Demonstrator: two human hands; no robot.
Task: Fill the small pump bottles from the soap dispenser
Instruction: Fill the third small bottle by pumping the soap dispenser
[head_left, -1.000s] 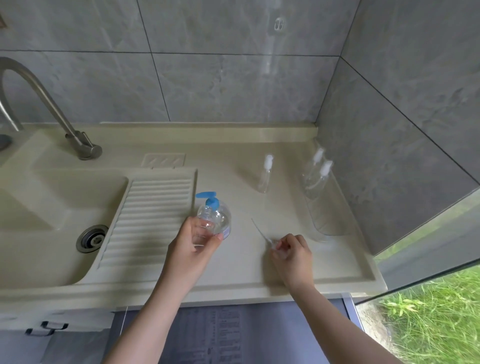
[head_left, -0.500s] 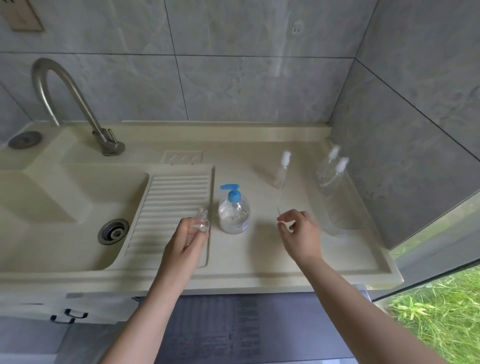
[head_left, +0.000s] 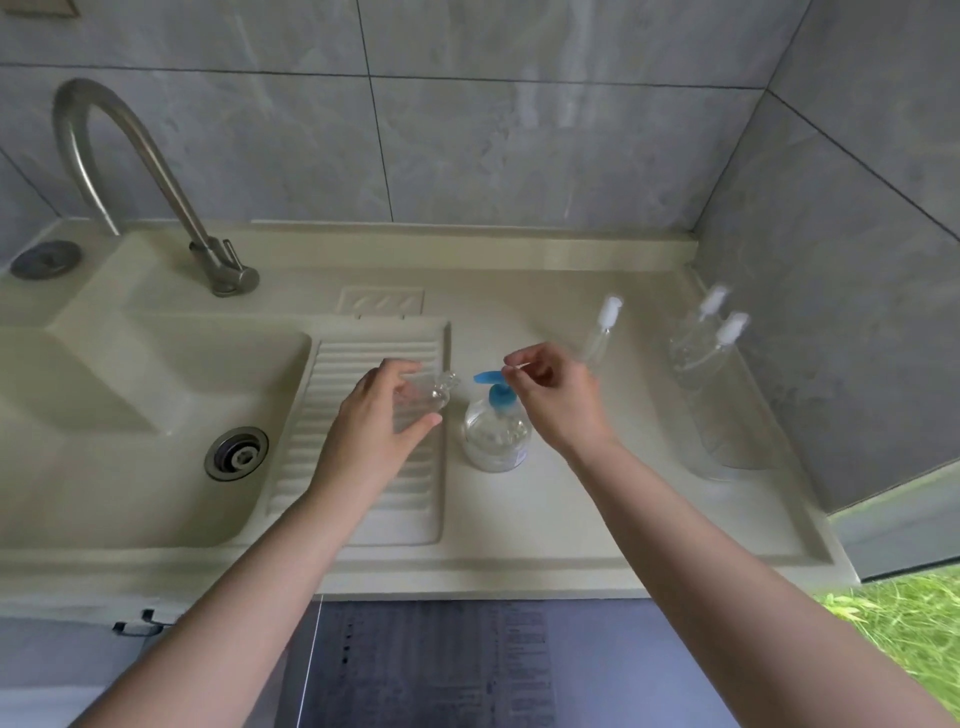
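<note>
A clear soap dispenser (head_left: 496, 436) with a blue pump head stands on the cream counter, between my hands. My left hand (head_left: 382, 421) grips a small clear open bottle (head_left: 434, 395), tilted with its neck toward the blue spout. My right hand (head_left: 558, 400) is above and just right of the dispenser's pump; between thumb and fingers it pinches a small white pump cap with a thin tube (head_left: 519, 368). One small pump bottle (head_left: 600, 335) stands behind my right hand. Two more small pump bottles (head_left: 709, 340) stand by the right wall.
A ribbed drainboard (head_left: 363, 467) lies under my left hand. The sink basin with its drain (head_left: 236, 452) is at left, the metal tap (head_left: 156, 187) behind it. A tiled wall closes the right side. The counter's front edge (head_left: 467, 582) runs below my forearms.
Both hands rose and moved toward the dispenser's pump. The left tipped the open bottle's neck toward the spout. The right carried the cap and tube over the pump head.
</note>
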